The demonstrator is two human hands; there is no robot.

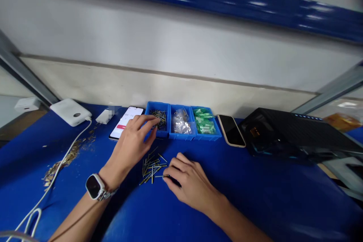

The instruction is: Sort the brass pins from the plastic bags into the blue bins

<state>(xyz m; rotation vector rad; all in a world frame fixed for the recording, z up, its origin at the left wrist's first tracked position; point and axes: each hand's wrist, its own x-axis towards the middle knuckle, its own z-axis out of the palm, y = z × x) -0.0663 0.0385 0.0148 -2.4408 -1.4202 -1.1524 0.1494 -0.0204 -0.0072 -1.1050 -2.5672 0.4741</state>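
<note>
The left hand [131, 147] reaches into the end compartment of a blue parts bin [183, 137], its fingertips at brass pins [160, 118]; whether they pinch any is unclear. In front of the bin, the right hand [193, 185] curls beside a loose heap of pins [151, 168], one pin running under its fingers, perhaps held. A lit phone [126, 123] lies left of the bin, a dark phone [231, 130] right.

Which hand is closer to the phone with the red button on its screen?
The left hand is nearer: it is right beside the phone. The right hand is farther from it, down by the pile of metal pins.
</note>
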